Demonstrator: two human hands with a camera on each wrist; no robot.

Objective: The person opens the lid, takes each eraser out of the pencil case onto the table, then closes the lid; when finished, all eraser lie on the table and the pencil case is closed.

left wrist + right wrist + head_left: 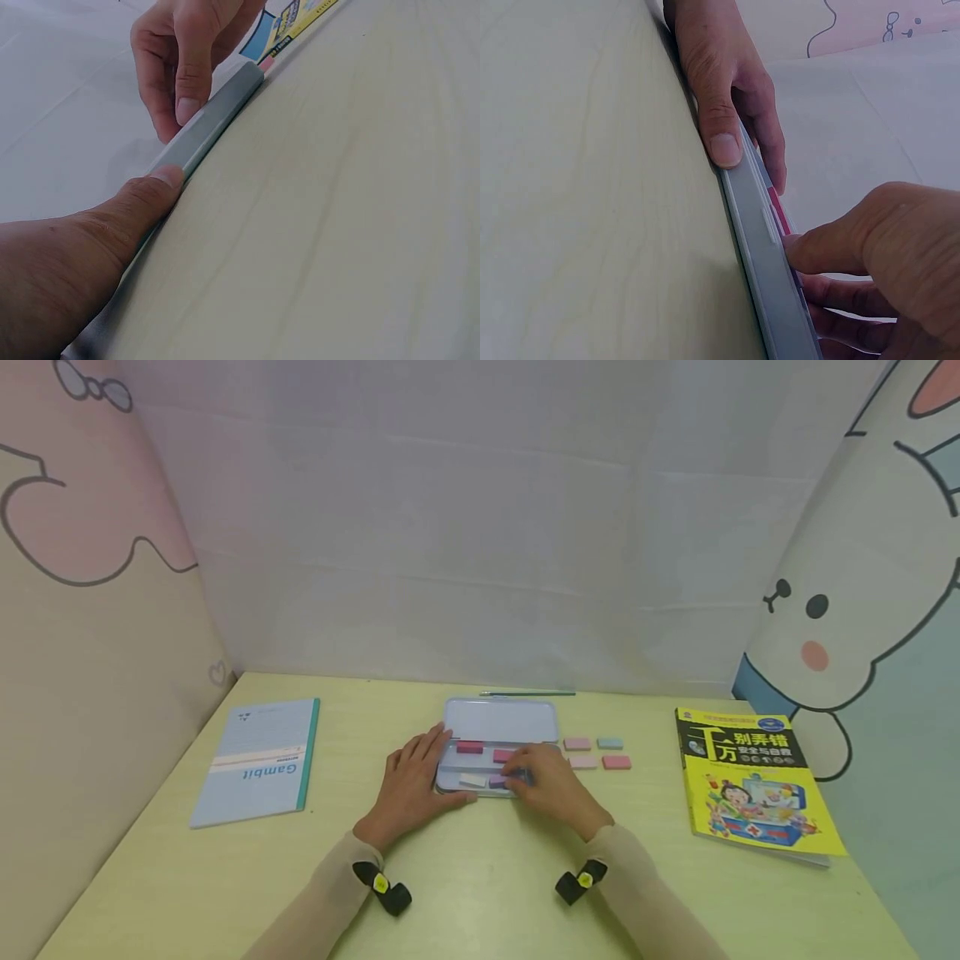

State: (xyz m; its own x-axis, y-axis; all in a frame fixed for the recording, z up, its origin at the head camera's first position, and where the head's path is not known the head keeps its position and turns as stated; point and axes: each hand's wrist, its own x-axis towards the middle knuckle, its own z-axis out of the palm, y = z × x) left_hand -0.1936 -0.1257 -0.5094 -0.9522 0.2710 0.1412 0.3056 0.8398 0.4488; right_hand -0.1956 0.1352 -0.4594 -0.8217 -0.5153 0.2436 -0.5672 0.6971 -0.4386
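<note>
1. Looks to me like the step in hand is setting small blocks (pixel 470 747) into the open tin (pixel 501 720); next move probably calls for squaring up the purple block (pixel 497 782) and letting go.
2. That block's in the tin near its front edge, right at the fingers of the right hand (pixel 553 785); thumb and index look pinched on it.
3. Left hand (pixel 412 789): fingers fairly straight along the tin's left end, thumb against the front edge, nothing picked up.
4. Four loose blocks (pixel 617 762) sit just right of it on the bench (pixel 480 877).
</note>
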